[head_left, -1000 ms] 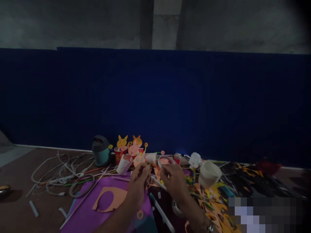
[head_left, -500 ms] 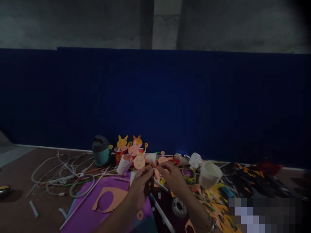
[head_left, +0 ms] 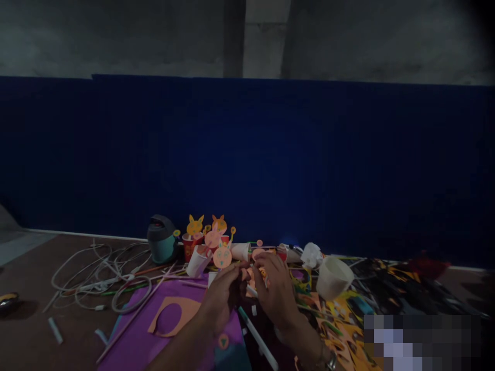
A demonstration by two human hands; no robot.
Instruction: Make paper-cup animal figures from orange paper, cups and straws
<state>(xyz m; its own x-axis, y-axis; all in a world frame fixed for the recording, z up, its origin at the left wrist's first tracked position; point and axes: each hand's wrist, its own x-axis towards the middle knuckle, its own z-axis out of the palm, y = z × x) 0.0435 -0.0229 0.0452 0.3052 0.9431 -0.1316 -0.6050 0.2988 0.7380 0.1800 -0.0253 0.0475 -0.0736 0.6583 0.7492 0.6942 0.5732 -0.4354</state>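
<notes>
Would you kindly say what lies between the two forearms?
The head view shows a white stick, round disc, small scraps, purple sheet and teal sheet.

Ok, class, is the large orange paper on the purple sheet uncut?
No, the orange paper has a round hole showing the purple sheet.

Purple sheet (head_left: 133, 342): my landmark, with a holed orange sheet (head_left: 189, 309) lying on it.
Left hand (head_left: 223, 296): over the purple sheet's right edge, fingers curled; their contents are hidden.
Right hand (head_left: 276, 288): right of the purple sheet, fingers bent, near my left.
Animal-face cutout (head_left: 223, 256): behind the purple sheet.
White tub (head_left: 333, 278): well right of the purple sheet.
White cables (head_left: 110, 282): left of the purple sheet.
</notes>
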